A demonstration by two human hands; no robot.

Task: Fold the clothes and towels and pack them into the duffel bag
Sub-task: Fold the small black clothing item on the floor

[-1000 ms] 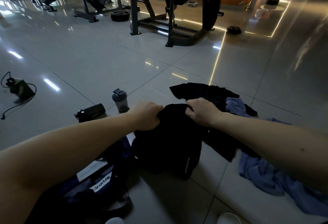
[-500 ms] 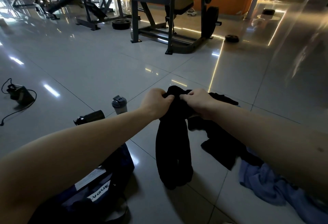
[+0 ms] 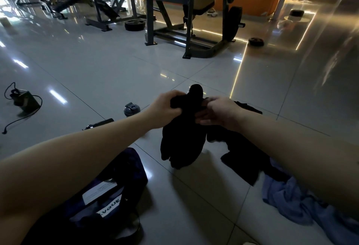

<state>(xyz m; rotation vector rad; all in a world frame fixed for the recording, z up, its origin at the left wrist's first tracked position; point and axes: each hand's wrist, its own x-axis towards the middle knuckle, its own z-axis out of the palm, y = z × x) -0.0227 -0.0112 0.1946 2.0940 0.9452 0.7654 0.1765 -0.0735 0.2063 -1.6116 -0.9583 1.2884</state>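
Note:
A black garment (image 3: pixel 182 143) hangs bunched above the tiled floor, its lower end just over the tiles. My left hand (image 3: pixel 165 108) grips its top on the left and my right hand (image 3: pixel 217 111) grips it on the right, close together. More black clothing (image 3: pixel 244 157) lies on the floor under my right forearm. A blue towel or cloth (image 3: pixel 295 204) lies crumpled at the lower right. The dark duffel bag (image 3: pixel 116 192) with a white label sits at the lower left, partly hidden by my left arm.
A grey shaker bottle (image 3: pixel 131 109) stands left of my hands, with a black bottle (image 3: pixel 101 123) lying beside it. A small box with a cable (image 3: pixel 25 101) is at far left. A weight rack (image 3: pixel 186 21) and plates stand farther back.
Both hands have lifted the black garment higher and drawn closer together, so it now hangs in a narrower, more gathered bunch. The view has tilted up a little.

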